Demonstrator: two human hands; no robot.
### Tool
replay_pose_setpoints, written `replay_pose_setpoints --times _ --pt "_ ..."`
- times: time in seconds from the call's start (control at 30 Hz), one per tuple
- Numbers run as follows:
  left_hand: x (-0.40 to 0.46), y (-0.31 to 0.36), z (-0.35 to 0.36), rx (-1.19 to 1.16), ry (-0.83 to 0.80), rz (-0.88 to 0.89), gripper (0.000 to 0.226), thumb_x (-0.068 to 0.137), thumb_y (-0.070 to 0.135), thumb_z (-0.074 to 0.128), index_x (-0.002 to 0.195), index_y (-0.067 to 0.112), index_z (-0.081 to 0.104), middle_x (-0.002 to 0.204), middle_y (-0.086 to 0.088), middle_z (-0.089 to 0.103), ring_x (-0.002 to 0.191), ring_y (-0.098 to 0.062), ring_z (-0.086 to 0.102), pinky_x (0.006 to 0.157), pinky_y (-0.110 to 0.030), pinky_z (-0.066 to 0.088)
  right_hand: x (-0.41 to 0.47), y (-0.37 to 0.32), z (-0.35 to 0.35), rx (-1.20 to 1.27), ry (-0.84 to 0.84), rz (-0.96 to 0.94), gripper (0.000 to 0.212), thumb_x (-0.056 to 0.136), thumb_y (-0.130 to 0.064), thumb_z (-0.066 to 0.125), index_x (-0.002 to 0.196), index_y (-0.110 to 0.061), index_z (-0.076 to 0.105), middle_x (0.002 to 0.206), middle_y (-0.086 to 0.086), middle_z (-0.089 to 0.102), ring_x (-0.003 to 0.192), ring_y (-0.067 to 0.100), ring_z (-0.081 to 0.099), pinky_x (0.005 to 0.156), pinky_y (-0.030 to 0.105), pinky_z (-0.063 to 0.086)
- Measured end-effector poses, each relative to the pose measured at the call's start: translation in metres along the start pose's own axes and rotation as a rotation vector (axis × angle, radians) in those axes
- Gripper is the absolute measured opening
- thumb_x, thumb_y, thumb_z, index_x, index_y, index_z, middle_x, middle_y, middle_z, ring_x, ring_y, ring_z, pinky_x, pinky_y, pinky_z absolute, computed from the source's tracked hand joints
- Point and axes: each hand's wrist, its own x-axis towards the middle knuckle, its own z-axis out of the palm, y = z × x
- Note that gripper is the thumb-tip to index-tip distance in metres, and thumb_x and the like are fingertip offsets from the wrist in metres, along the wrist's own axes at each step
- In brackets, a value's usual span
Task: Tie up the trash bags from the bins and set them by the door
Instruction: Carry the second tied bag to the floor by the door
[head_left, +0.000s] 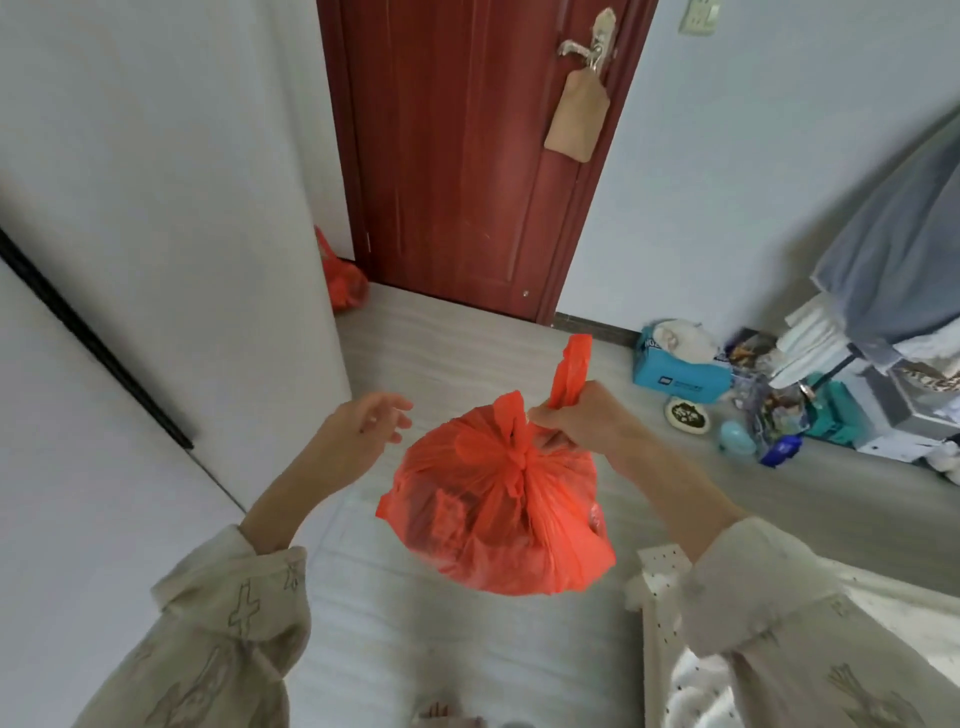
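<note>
A full red trash bag (493, 514) hangs in the air in front of me, knotted at its top. My right hand (587, 421) grips one of its handle strips, which sticks up above my fist. My left hand (363, 431) is open just left of the bag, fingers spread, not touching it. A second red trash bag (340, 275) sits on the floor in the corner left of the dark red door (467, 156), partly hidden by the white wall.
A tan pouch (576, 114) hangs from the door handle. Along the right wall lie a blue box (675, 374), a small dish (688, 413), toys and stacked items (831, 395). A white panel (104, 364) stands at my left.
</note>
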Motion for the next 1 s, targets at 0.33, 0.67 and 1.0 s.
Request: replay_pose_setpoints --times 0.33,0.67,1.0 --pt "0.248 0.025 0.028 -0.053 0.074 -0.126 0.019 0.096 0.011 0.038 0.097 0.019 0.055 0.085 0.007 0.06 0.076 -0.01 0.059 0.07 -0.018 0.046 0.266 -0.069 -0.104 -0.025 -0.104 -0.028 0.029 0.087 -0.008 0.058 0.059 -0.003 0.056 0.031 -0.008 0.055 0.029 -0.002 0.053 0.036 0.008 0.041" --pt "0.432 0.015 0.007 -0.225 0.331 -0.353 0.026 0.092 -0.003 0.036 0.099 0.013 0.055 0.085 0.002 0.059 0.066 0.001 0.06 0.058 -0.004 0.044 0.525 -0.153 -0.106 -0.174 -0.375 -0.019 0.028 0.085 -0.015 0.064 0.058 -0.008 0.06 0.04 -0.005 0.062 0.038 0.001 0.058 0.042 0.012 0.042" --pt "0.623 -0.083 -0.104 -0.294 0.498 -0.574 0.028 0.091 -0.002 0.033 0.095 0.014 0.055 0.079 0.003 0.059 0.066 -0.01 0.056 0.048 -0.003 0.041 0.754 -0.258 0.016 -0.241 -0.507 0.017 0.031 0.086 -0.01 0.06 0.057 -0.004 0.054 0.03 -0.006 0.055 0.03 0.001 0.055 0.035 0.01 0.041"
